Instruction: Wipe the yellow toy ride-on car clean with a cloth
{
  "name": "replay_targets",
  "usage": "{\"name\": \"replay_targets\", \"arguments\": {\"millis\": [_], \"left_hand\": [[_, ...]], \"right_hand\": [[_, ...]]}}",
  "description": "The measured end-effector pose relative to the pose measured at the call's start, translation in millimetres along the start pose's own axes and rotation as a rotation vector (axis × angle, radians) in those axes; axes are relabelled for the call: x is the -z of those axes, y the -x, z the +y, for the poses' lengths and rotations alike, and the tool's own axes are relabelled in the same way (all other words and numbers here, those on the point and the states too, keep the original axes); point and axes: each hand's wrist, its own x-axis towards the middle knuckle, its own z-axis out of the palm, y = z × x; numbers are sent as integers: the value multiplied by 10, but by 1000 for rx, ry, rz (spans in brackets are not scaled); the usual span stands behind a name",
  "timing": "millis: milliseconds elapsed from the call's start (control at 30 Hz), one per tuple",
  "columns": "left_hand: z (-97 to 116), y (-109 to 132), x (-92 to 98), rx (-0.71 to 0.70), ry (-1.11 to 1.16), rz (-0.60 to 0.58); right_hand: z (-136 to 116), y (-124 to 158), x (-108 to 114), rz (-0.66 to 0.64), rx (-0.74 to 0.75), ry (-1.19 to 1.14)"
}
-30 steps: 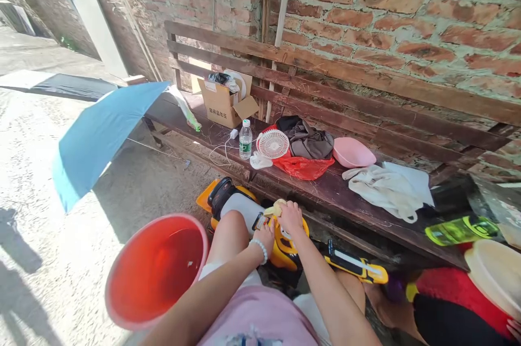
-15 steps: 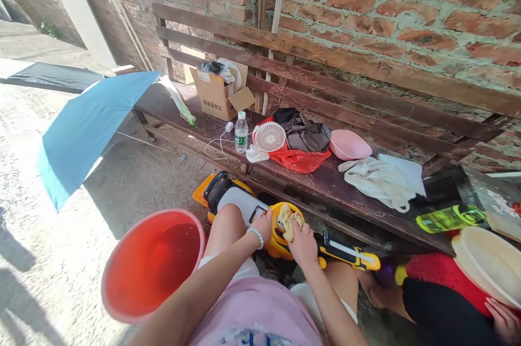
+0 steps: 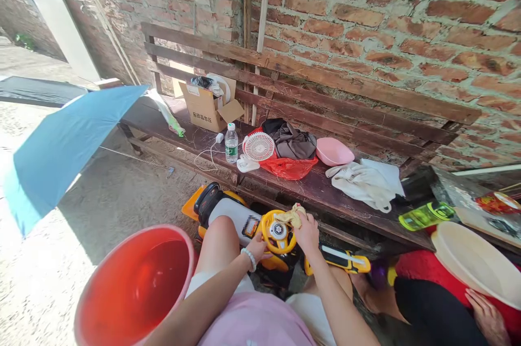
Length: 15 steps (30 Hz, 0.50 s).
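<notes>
I counted one yellow rag [image 3: 291, 215] gripped by the right hand [image 3: 308, 233], one toy car [image 3: 232, 211] beneath it, one red bucket [image 3: 122, 291] leftward.

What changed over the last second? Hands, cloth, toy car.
The right hand, gripping the yellow cloth throughout, wiped from the steering wheel's centre up to its top rim, uncovering the hub. The left hand stayed on the wheel's left rim. Nothing was picked up or let go. The red bucket and the things on the bench are unchanged; only the camera shifted.
</notes>
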Motion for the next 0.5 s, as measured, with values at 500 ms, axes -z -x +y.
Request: {"name": "replay_targets", "arguments": {"millis": [500], "left_hand": [[-85, 90, 166, 3, 150, -80]], "right_hand": [[-584, 466, -205, -209, 634, 43]]}}
